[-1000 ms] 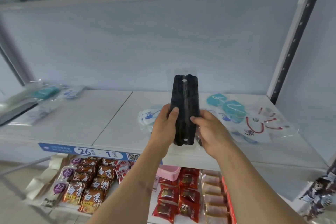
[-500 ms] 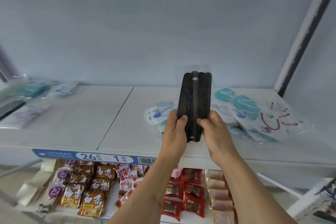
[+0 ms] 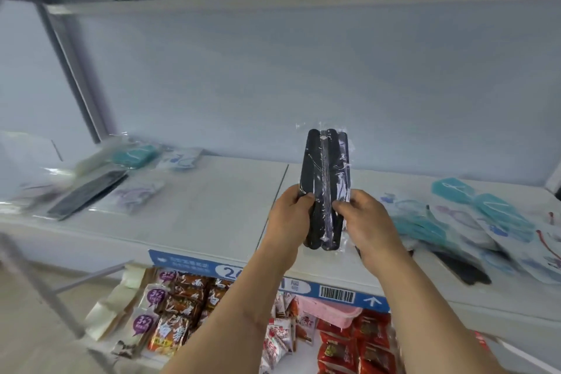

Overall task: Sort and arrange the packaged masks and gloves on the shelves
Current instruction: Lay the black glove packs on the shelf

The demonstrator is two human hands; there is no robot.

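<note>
Fingers (image 3: pixel 306 197) of both hands, left hand (image 3: pixel 290 215) and right hand (image 3: pixel 368 222), gripped upright clear-wrapped black mask packets (image 3: pixel 326 173) above the white shelf (image 3: pixel 212 209), where teal packaged masks (image 3: pixel 473 206) lay.

We're facing a white metal shelf unit (image 3: pixel 188 215) with a pale blue back panel (image 3: pixel 303 76), grey upright post (image 3: pixel 76 76) on the left. Blue price strip (image 3: pixel 337 293) along the front edge, snack packets (image 3: pixel 179 307) on the lower tier, beige floor (image 3: pixel 33 328) bottom left.
</note>
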